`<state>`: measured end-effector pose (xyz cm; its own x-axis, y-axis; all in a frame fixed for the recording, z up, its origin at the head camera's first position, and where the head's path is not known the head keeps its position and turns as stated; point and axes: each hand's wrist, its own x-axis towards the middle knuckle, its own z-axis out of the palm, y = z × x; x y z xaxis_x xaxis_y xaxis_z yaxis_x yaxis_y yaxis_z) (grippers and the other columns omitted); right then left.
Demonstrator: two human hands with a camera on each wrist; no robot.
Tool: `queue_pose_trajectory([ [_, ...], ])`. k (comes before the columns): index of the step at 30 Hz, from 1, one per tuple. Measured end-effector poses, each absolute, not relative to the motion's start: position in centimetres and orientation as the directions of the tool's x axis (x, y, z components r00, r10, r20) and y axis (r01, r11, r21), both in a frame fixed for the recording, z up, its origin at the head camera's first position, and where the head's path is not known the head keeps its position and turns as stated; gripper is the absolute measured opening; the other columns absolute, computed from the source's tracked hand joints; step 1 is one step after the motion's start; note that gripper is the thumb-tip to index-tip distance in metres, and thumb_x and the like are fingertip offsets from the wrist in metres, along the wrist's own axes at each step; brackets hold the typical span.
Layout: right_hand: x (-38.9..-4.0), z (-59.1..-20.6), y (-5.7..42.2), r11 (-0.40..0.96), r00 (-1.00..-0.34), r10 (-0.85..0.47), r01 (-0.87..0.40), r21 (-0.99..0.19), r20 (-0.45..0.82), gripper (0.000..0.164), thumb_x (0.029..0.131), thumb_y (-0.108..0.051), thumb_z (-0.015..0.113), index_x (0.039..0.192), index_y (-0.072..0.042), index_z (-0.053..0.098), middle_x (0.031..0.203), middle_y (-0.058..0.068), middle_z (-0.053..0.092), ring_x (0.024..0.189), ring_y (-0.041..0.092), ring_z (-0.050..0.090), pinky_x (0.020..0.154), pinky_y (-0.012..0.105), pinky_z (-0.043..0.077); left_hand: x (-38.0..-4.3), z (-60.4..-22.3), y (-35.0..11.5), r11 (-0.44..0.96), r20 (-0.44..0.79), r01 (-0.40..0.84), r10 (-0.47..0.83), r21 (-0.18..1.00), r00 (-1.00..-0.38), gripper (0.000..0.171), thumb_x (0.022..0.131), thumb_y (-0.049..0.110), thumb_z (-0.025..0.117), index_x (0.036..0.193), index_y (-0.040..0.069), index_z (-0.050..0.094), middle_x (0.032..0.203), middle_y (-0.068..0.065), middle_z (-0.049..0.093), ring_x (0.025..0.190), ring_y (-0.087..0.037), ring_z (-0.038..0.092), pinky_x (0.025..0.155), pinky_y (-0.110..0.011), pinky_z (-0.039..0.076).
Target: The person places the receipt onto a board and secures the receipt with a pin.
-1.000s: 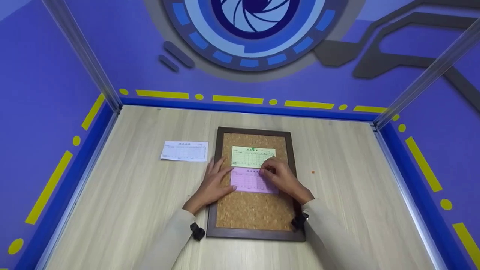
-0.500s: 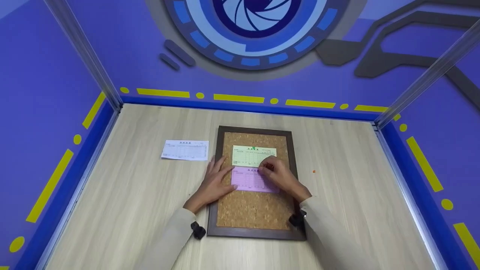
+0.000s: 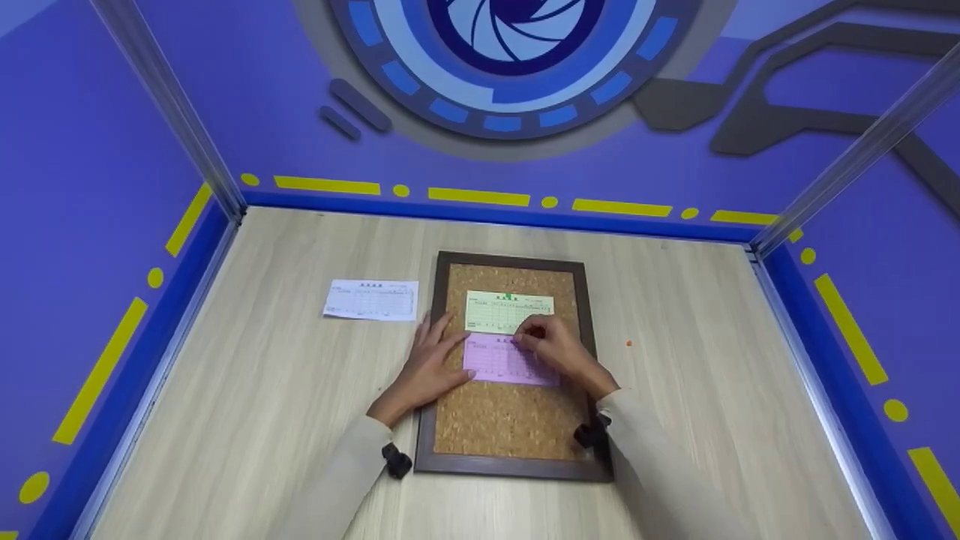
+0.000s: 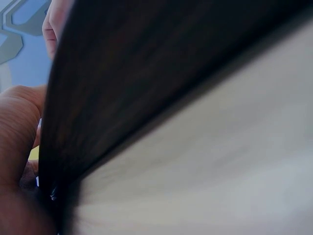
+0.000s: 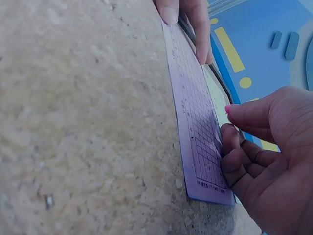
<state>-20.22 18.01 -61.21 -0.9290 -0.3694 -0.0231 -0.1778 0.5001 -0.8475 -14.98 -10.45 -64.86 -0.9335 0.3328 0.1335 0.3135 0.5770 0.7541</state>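
Observation:
A purple printed slip [image 3: 491, 361] lies on the cork board [image 3: 510, 420], just below a green printed slip [image 3: 491, 311]. A small green pin [image 3: 508, 296] sits at the green slip's top edge. My left hand [image 3: 429, 367] rests on the board's left side, thumb and index fingertip touching the purple slip's left edge. Over the purple slip's upper edge, my right hand [image 3: 559, 349] pinches a small pink pushpin [image 5: 229, 108] between thumb and finger; its point is hidden. In the left wrist view, the dark frame [image 4: 122, 73] covers most of the picture.
A white printed slip [image 3: 371, 300] lies on the wooden table [image 3: 285, 390] left of the board. To the board's right is a tiny orange object [image 3: 629, 343], too small to make out. Blue panels [image 3: 480, 165] enclose the back and sides.
My right hand has shifted slightly left along the purple slip's upper edge. My left hand stays where it was, and the slips have not moved on the board.

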Motion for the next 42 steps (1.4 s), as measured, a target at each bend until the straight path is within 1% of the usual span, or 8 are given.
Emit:
queue_pose_trajectory([
  [4,-20.4,-61.2,18.0,0.496,-0.932,-0.361,-0.15,-0.855,-0.045,0.005,0.1,-0.004,0.076,0.098,-0.002,0.08,0.087,0.003,0.073,0.073,0.011,0.058,0.062,0.023,0.046,-15.0,-64.8,-10.4,0.579,0.118,0.301,0.331,0.758,-0.936,0.07,0.089,0.031,0.088,0.151,0.008,0.065,0.178,-0.022,0.028,0.166,-0.056,0.001,0.129,-0.075,0.012],
  [8,-20.7,-61.0,17.7,0.494,-0.934,-0.351,-0.126,-0.86,-0.064,0.006,0.099,-0.003,0.076,0.097,0.0,0.08,0.088,0.004,0.075,0.076,0.011,0.059,0.066,0.023,0.047,-15.0,-64.8,-10.5,0.583,0.105,0.29,0.33,0.759,-0.938,0.071,0.09,0.031,0.087,0.152,0.008,0.065,0.179,-0.021,0.027,0.166,-0.054,-0.001,0.129,-0.074,0.013],
  [11,-20.9,-60.8,17.4,0.508,-0.938,-0.34,-0.116,-0.853,-0.075,0.005,0.099,-0.003,0.077,0.095,-0.001,0.081,0.089,0.003,0.075,0.078,0.011,0.06,0.069,0.023,0.048,-15.0,-64.9,-10.6,0.588,0.102,0.29,0.332,0.755,-0.938,0.071,0.09,0.032,0.087,0.153,0.009,0.064,0.18,-0.02,0.026,0.167,-0.053,-0.001,0.13,-0.073,0.013],
  [14,-21.0,-60.8,17.2,0.524,-0.939,-0.335,-0.118,-0.844,-0.077,0.005,0.098,-0.003,0.079,0.094,-0.001,0.082,0.087,0.002,0.075,0.077,0.011,0.059,0.068,0.023,0.047,-15.0,-64.8,-10.6,0.586,0.109,0.295,0.331,0.755,-0.937,0.071,0.09,0.032,0.088,0.152,0.008,0.065,0.179,-0.021,0.026,0.167,-0.054,-0.001,0.131,-0.072,0.011],
  [18,-21.0,-60.7,17.0,0.532,-0.942,-0.325,-0.108,-0.84,-0.085,0.006,0.097,-0.004,0.08,0.092,-0.001,0.082,0.084,0.001,0.073,0.075,0.01,0.058,0.067,0.023,0.046,-14.9,-64.7,-10.6,0.596,0.092,0.284,0.332,0.751,-0.939,0.071,0.091,0.032,0.087,0.153,0.009,0.064,0.18,-0.02,0.025,0.167,-0.052,-0.003,0.132,-0.069,0.008],
  [28,-21.1,-60.1,16.3,0.586,-0.953,-0.273,-0.056,-0.808,-0.132,0.009,0.095,-0.008,0.083,0.088,-0.004,0.083,0.079,-0.005,0.069,0.072,0.009,0.056,0.064,0.025,0.045,-14.8,-64.6,-10.6,0.562,0.124,0.295,0.322,0.772,-0.938,0.071,0.089,0.032,0.088,0.151,0.006,0.065,0.178,-0.024,0.028,0.166,-0.056,0.0,0.129,-0.075,0.013],
  [36,-21.2,-60.2,16.5,0.562,-0.949,-0.284,-0.048,-0.826,-0.139,0.01,0.096,-0.005,0.081,0.087,-0.001,0.082,0.076,-0.004,0.069,0.067,0.008,0.056,0.06,0.023,0.044,-14.9,-64.9,-10.5,0.572,0.129,0.304,0.326,0.762,-0.937,0.07,0.089,0.031,0.088,0.151,0.006,0.066,0.177,-0.025,0.029,0.166,-0.056,0.001,0.13,-0.073,0.009],
  [42,-21.2,-60.1,16.5,0.604,-0.951,-0.277,-0.059,-0.795,-0.14,0.01,0.095,-0.008,0.081,0.085,-0.005,0.083,0.077,-0.005,0.069,0.069,0.009,0.056,0.062,0.025,0.044,-14.9,-64.9,-10.4,0.563,0.146,0.321,0.334,0.762,-0.931,0.069,0.089,0.028,0.088,0.15,0.006,0.066,0.177,-0.025,0.03,0.165,-0.057,0.001,0.129,-0.074,0.014],
])
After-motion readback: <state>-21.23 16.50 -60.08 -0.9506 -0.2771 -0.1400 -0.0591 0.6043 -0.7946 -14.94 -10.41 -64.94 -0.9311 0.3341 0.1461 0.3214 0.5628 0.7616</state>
